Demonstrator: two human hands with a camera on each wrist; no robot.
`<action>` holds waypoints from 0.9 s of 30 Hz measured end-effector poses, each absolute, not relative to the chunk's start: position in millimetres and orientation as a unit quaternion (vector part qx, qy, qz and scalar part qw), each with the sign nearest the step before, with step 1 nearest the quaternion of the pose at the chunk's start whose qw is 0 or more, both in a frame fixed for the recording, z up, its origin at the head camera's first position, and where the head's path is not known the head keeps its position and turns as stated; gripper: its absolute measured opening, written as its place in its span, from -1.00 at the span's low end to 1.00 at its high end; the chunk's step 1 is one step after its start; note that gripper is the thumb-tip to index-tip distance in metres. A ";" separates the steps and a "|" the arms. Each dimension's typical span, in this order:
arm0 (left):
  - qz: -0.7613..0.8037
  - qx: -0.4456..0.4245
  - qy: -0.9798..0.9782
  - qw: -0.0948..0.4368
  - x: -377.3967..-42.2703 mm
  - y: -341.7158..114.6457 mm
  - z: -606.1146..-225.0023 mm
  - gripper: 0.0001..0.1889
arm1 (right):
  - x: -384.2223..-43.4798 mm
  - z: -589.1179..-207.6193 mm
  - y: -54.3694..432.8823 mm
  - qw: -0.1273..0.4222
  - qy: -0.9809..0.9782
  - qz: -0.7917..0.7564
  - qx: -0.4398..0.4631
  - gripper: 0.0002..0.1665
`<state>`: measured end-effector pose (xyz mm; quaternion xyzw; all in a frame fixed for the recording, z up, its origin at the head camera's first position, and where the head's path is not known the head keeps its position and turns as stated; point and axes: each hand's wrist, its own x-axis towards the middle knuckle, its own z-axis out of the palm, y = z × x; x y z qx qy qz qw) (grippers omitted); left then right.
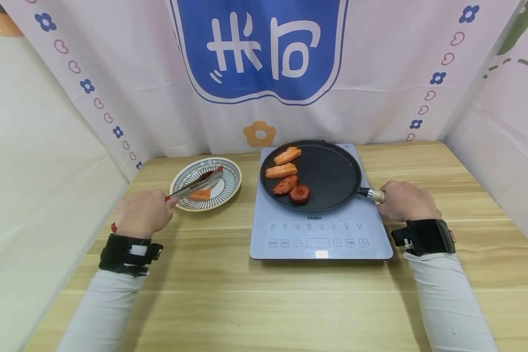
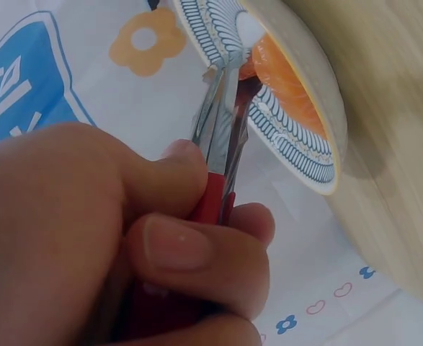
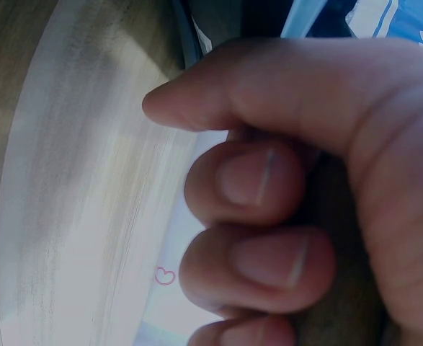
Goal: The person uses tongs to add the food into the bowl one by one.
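Note:
My left hand (image 1: 143,212) grips red-handled metal tongs (image 1: 194,187), whose tips reach over a patterned plate (image 1: 232,182). An orange piece of food (image 1: 201,194), resembling salmon, lies in that plate. In the left wrist view the tong tips are close to the orange piece (image 2: 287,83); whether they pinch anything I cannot tell. On the right, my right hand (image 1: 407,200) holds the wooden handle (image 1: 378,196) of a black flat pan (image 1: 327,176). Several orange and reddish food pieces (image 1: 281,170) lie along the pan's left side, with a round red piece (image 1: 299,194) nearest the front.
Under the pan is a light-coloured Haier induction cooktop (image 1: 321,252) with its control panel facing me. It stands on a wooden table (image 1: 211,293). Printed curtains (image 1: 158,98) hang behind the table's back edge and along both sides.

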<state>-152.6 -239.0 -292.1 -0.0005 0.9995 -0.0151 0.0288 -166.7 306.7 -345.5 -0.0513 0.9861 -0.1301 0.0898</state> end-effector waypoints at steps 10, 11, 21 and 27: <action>-0.006 -0.007 1.000 0.026 -156.3 -236.6 -298.0 -0.51 | -166.1 -343.8 306.2 0.093 0.986 -0.127 -0.048 -0.66; -0.003 -0.009 1.000 0.028 -156.7 -236.7 -298.8 -0.52 | -166.2 -343.8 306.1 0.093 0.986 -0.127 -0.048 -0.66; 0.048 -0.020 0.996 0.066 -163.5 -245.9 -300.7 -0.50 | -166.4 -344.2 306.1 0.088 0.986 -0.129 -0.049 -0.65; 0.098 -0.034 0.990 0.098 -165.0 -253.1 -308.8 -0.47 | -165.7 -344.0 305.5 0.091 0.986 -0.129 -0.049 -0.65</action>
